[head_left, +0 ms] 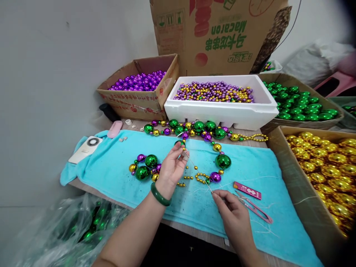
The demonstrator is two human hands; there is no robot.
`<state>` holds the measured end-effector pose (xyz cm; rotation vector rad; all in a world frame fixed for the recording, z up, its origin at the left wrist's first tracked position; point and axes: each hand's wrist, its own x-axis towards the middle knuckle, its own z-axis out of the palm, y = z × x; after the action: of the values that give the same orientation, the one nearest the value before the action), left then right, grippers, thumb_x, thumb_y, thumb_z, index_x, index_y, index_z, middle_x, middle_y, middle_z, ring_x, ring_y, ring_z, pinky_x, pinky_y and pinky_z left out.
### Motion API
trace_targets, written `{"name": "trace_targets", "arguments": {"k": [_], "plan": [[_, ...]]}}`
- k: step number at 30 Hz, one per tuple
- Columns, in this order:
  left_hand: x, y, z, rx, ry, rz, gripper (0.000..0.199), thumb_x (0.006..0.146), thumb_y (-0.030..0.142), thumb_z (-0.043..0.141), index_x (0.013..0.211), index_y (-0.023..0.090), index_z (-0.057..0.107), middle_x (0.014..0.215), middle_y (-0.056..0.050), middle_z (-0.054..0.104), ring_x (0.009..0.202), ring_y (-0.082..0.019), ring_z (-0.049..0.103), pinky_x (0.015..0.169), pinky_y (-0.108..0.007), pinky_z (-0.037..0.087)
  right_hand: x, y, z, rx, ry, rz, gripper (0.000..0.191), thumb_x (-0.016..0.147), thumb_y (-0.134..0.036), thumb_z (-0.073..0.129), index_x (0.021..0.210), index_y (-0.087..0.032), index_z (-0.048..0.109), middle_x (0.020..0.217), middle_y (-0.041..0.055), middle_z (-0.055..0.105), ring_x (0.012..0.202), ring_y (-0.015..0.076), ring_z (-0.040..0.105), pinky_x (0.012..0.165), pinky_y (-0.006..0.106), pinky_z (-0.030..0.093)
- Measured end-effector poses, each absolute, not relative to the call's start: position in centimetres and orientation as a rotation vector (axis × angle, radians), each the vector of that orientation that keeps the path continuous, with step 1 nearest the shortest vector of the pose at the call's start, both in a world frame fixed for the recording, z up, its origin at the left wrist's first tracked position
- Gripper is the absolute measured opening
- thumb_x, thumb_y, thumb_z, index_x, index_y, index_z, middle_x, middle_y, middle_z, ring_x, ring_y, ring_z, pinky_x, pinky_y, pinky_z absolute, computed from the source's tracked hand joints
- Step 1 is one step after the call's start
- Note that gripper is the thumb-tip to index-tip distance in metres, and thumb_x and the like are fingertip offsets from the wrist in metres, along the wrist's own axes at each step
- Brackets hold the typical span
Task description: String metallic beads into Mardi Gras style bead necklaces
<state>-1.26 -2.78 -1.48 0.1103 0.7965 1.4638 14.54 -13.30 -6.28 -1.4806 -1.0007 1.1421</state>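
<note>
one taut thread [204, 179] (maybe part needle, too fine to tell) runs between fingertips: left hand [172, 167] pinches upper end, right hand [237, 215] pinches lower, gold bead [196, 168] between.

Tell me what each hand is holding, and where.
Right hand: fingertips pinch the near end of a thin strand, thread or needle. Left hand: fingers hold its far end; exact contact unclear.
</note>
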Motion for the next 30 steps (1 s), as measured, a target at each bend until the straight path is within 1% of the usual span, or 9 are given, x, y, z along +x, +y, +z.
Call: {"name": "trace_targets", "arguments": {"k": [4, 7, 11, 14, 19, 22, 24, 27, 30], "plan": [[-1.3, -3.2, -1.4, 0.357, 0.873, 1.325, 0.021, 0.077, 0.008, 0.059, 0.097, 0.015, 0.063, 0.090, -0.004, 0.063, 0.076, -0.010, 0.060, 0.075, -0.024, 0.051, 14.5, -13.0, -6.0, -1.485, -0.960, 1.148, 0.028, 0.069, -0.043, 0.066, 0.075, -0.015, 0.065, 0.067, 0.0037, 0.060, 0.061, 0.0150, 0.051, 0.056, 0.026, 0.042], [-2.0, -2.9, -2.0, 0.839, 1.159, 1.153, 0.022, 0.078, 0.020, 0.060, 0.099, 0.017, 0.065, 0.095, -0.006, 0.063, 0.077, -0.013, 0.058, 0.072, -0.029, 0.050, 14.7, -12.7, -5.8, -1.479, -0.936, 1.144, 0.027, 0.069, -0.042, 0.066, 0.076, -0.016, 0.065, 0.062, 0.0006, 0.056, 0.054, 0.0118, 0.045, 0.051, 0.024, 0.038], [-3.2, -2.3, -4.0, 1.702, 1.569, 0.719, 0.016, 0.075, 0.014, 0.058, 0.084, 0.017, 0.071, 0.090, -0.007, 0.065, 0.084, -0.019, 0.057, 0.085, -0.036, 0.045, 15.5, -12.3, -5.7, -1.477, -0.901, 1.146, 0.028, 0.069, -0.042, 0.066, 0.077, -0.015, 0.064, 0.057, -0.0019, 0.051, 0.051, 0.0099, 0.040, 0.048, 0.023, 0.033], [-3.3, -2.2, -5.8, 1.921, 1.609, 0.490, 0.019, 0.071, 0.009, 0.057, 0.080, 0.016, 0.072, 0.087, -0.009, 0.065, 0.088, -0.023, 0.058, 0.089, -0.039, 0.042, 16.2, -12.3, -6.0, -1.484, -0.909, 1.130, 0.028, 0.069, -0.042, 0.066, 0.078, -0.015, 0.065, 0.058, -0.0014, 0.051, 0.051, 0.0101, 0.041, 0.048, 0.023, 0.032], [-2.9, -1.8, -7.1, 1.802, 1.640, 0.583, 0.017, 0.074, 0.011, 0.056, 0.081, 0.016, 0.071, 0.088, -0.010, 0.066, 0.094, -0.023, 0.058, 0.090, -0.037, 0.042, 16.8, -12.5, -6.5, -1.500, -0.966, 1.127, 0.027, 0.068, -0.041, 0.066, 0.075, -0.015, 0.065, 0.063, 0.0007, 0.056, 0.052, 0.0103, 0.041, 0.048, 0.024, 0.032], [-3.2, -1.2, -6.7, 1.472, 1.517, 0.767, 0.022, 0.083, 0.018, 0.051, 0.098, 0.015, 0.067, 0.088, -0.008, 0.067, 0.081, -0.016, 0.060, 0.075, -0.029, 0.049, 16.9, -12.6, -6.6, -1.522, -0.989, 1.134, 0.026, 0.067, -0.041, 0.067, 0.072, -0.015, 0.066, 0.062, 0.0015, 0.057, 0.052, 0.0104, 0.041, 0.047, 0.024, 0.032], [-3.5, -1.1, -6.0, 1.073, 1.284, 0.922, 0.022, 0.083, 0.018, 0.053, 0.100, 0.013, 0.066, 0.084, -0.006, 0.065, 0.071, -0.011, 0.059, 0.064, -0.023, 0.049, 16.9, -12.6, -6.5, -1.533, -0.989, 1.123, 0.026, 0.066, -0.041, 0.067, 0.070, -0.015, 0.066, 0.061, 0.0018, 0.057, 0.051, 0.0107, 0.041, 0.047, 0.024, 0.032], [-3.8, -1.2, -4.9, 0.652, 0.982, 1.058, 0.018, 0.078, 0.012, 0.059, 0.094, 0.011, 0.068, 0.077, -0.004, 0.062, 0.065, -0.007, 0.057, 0.059, -0.018, 0.047, 16.8, -12.5, -6.4, -1.535, -0.987, 1.118, 0.026, 0.065, -0.041, 0.067, 0.068, -0.015, 0.066, 0.060, 0.0017, 0.057, 0.051, 0.0111, 0.042, 0.046, 0.024, 0.032], [-3.8, -1.5, -4.2, 0.573, 0.900, 1.097, 0.018, 0.077, 0.010, 0.060, 0.093, 0.009, 0.068, 0.073, -0.004, 0.061, 0.063, -0.007, 0.057, 0.058, -0.017, 0.048, 16.7, -12.4, -6.3, -1.534, -0.991, 1.124, 0.026, 0.065, -0.041, 0.067, 0.067, -0.016, 0.066, 0.059, 0.0014, 0.056, 0.051, 0.0113, 0.042, 0.046, 0.024, 0.032]]}}
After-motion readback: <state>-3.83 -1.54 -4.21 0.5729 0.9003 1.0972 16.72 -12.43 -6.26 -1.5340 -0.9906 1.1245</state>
